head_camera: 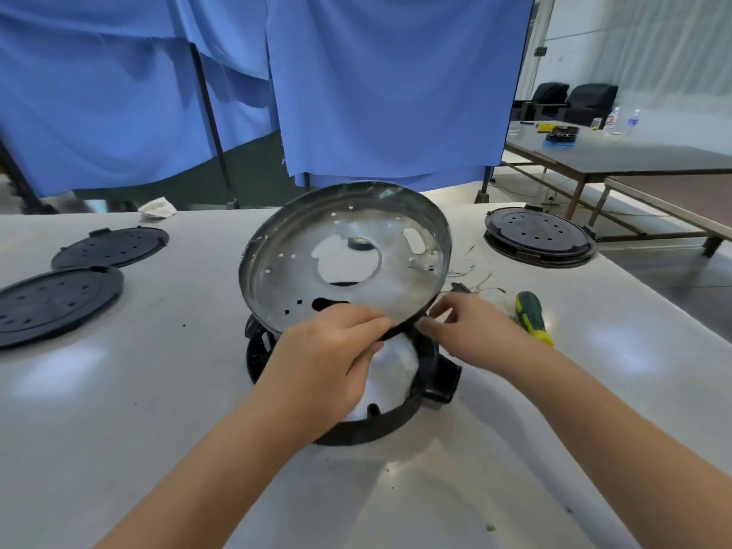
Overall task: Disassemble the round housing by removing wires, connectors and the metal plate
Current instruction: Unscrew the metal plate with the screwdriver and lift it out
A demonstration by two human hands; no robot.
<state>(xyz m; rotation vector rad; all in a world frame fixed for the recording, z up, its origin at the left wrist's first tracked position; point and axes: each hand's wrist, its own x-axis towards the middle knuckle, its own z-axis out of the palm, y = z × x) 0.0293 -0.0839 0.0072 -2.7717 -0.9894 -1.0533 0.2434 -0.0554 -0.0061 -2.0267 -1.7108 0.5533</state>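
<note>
White table (119, 390); left hand (317, 362) tilting metal plate (344, 255) off housing (396, 422).

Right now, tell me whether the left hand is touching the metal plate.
Touching. The head view shows the left hand gripping the metal plate's near rim, fingers curled over it.

Scene bright, evenly lit; daylight enters from the right, where the translucent wall (673, 53) is washed out nearly white. Soft overhead glare patches on the white table (119, 429): at left, at right, and near the bottom centre. Shadows weak and diffuse (darkest under the black housing (396, 425)). The metal plate (348, 263) shows smeared highlights and slight motion blur along its rim; both hands are a little soft too. Strong wide-angle distortion: table edges curve, forearms stretch toward the lower corners. Background chairs and bottles soft, low detail. Overall compression softness.
</note>
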